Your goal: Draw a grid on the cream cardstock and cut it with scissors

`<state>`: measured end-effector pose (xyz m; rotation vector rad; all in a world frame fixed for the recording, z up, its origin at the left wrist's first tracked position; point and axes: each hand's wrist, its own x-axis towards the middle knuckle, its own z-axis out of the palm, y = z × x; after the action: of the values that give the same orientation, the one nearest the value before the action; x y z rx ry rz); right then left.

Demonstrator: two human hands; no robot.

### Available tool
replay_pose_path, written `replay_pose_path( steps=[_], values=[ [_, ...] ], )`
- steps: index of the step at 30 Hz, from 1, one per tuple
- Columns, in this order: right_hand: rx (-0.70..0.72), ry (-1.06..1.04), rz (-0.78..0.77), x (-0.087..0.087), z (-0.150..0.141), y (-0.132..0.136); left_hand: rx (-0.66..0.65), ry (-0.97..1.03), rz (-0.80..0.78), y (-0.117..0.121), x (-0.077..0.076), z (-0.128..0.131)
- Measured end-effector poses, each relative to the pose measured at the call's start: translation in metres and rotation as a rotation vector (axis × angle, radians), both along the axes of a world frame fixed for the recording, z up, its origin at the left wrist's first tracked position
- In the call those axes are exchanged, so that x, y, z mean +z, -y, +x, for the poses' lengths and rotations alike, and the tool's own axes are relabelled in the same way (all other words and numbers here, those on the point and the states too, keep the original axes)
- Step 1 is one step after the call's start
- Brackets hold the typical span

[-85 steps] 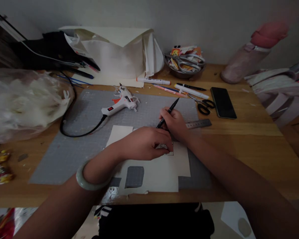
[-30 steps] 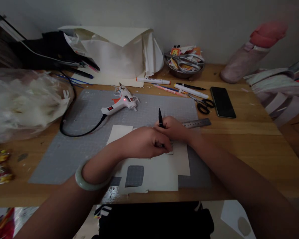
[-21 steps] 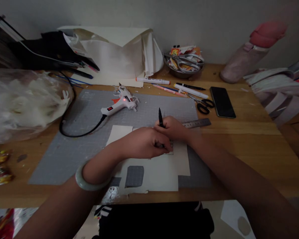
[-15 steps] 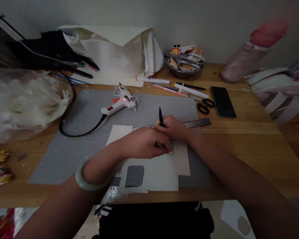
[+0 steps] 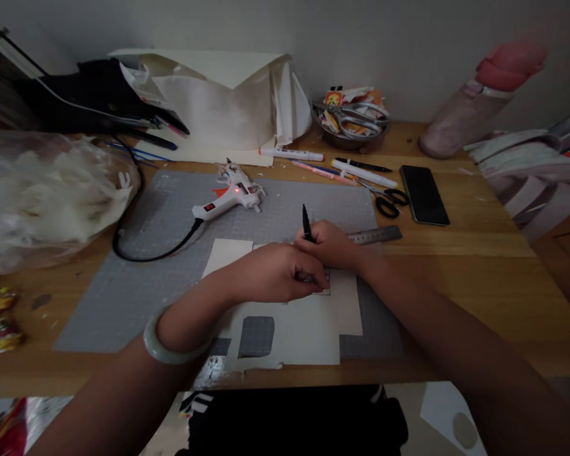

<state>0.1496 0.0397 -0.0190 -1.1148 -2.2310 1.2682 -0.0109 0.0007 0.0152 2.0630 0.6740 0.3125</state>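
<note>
Right hand closer to left hand, fingers round black pen, steeper than earlier; left fingers curled, hold unclear; beyond them, glue gun light now on.

Smooth, matt paper is seen beneath the left hand and right hand, laid over a dull, plastic-looking mat. In the right hand a smooth, plastic-looking pen is held. A polished, stone-like finish is shown by the bangle behind the left hand. Brushed-looking metal is seen in the ruler beside the right hand; beyond it, glossy glass is shown by the phone. Grained wood is seen in the table around both hands.
</note>
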Motion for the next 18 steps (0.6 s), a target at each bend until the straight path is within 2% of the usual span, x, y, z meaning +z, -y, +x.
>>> replay_pose_path(
  steps=[5, 8, 11, 15, 18],
  values=[
    [0.002, -0.024, -0.015, -0.002, 0.001, 0.0, 0.004, -0.013, -0.002, 0.0, -0.001, 0.0],
    [-0.069, -0.097, -0.071, 0.0, 0.003, -0.001, 0.002, -0.026, -0.004, 0.0, 0.001, 0.0],
    [-0.267, -0.167, -0.058, 0.006, 0.005, 0.0, -0.013, -0.023, -0.013, 0.0, 0.004, 0.0],
    [-0.629, -0.318, -0.025, 0.013, 0.017, 0.015, -0.009, -0.042, -0.035, 0.0, 0.007, 0.001],
    [-0.729, -0.352, -0.037, 0.008, 0.037, 0.04, -0.01, -0.046, -0.041, 0.0, 0.007, 0.001]
  ],
)
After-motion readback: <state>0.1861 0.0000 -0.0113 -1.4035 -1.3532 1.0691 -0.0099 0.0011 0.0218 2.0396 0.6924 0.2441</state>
